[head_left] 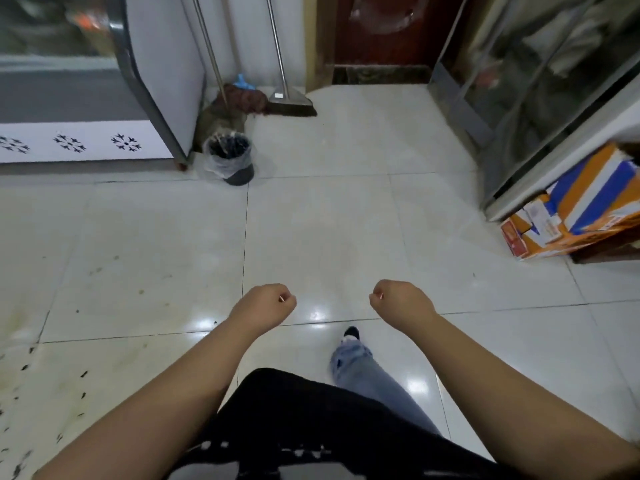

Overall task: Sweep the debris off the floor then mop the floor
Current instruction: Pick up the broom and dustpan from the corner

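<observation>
While both fists (268, 301) curl empty, broom (291, 103) stands well apart.

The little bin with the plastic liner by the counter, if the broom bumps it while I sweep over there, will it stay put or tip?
The bin is small and appears to hold only dark scraps, so it is probably light and would slide on the glossy tiled floor. It already seems to lean slightly, so a knock near the rim might tip it. The loose liner would likely just crumple.

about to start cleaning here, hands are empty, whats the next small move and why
Probably walk to the far corner and take the broom leaning by the mop. Both the left hand and right hand hold nothing, and dark debris lies unswept on the floor.
</observation>
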Available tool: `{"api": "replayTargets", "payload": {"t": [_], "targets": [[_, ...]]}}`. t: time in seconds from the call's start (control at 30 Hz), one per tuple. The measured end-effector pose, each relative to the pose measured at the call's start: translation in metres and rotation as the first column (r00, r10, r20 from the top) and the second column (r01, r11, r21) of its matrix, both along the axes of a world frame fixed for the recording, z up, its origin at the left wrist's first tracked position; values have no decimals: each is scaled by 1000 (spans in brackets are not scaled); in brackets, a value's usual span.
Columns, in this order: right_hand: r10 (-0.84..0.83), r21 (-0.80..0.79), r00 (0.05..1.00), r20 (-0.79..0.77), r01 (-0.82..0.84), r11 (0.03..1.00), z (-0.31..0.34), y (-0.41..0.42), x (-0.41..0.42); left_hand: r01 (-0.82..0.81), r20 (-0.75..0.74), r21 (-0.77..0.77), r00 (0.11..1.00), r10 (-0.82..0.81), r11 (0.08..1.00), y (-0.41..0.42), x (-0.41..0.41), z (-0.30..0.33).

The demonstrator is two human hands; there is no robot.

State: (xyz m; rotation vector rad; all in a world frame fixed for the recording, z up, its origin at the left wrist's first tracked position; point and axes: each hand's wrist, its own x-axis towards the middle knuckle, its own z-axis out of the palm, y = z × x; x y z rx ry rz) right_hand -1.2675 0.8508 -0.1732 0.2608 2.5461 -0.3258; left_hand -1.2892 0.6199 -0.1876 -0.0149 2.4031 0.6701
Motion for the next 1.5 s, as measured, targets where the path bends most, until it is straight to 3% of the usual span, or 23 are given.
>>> {"api": "replayTargets", "payload": {"t": [0.23,0.4,0.5,0.87,1.03,1.2,1.37,1.5], "targets": [[26,-6,996,-84,-26,1000,-9,24,-177,-106,-116,50,987,111,993,9,-173,3],[122,-24,992,-42,-123,992,-27,30,-301,-192,-59,44,979,194,980,21,-268,-15],[132,-59,984,-117,-139,988,-14,20,-400,-226,-153,46,961,231,973,18,-363,7],[295,-70,941,-165,-309,948,3,-11,-648,-259,-184,12,949,256,966,9,-586,20],[238,-54,958,-159,-250,967,1,-11,-752,-169,-157,54,972,175,984,11,-713,11],[169,-52,961,-217,-184,981,26,-1,-871,-108,-249,80,960,125,991,27,-847,28],[111,-64,969,-219,-128,990,29,12,-943,21,-237,62,972,-6,998,43,-927,33],[77,-81,975,-208,-96,992,20,37,-1021,10,-247,89,969,12,996,68,-1006,27]]}}
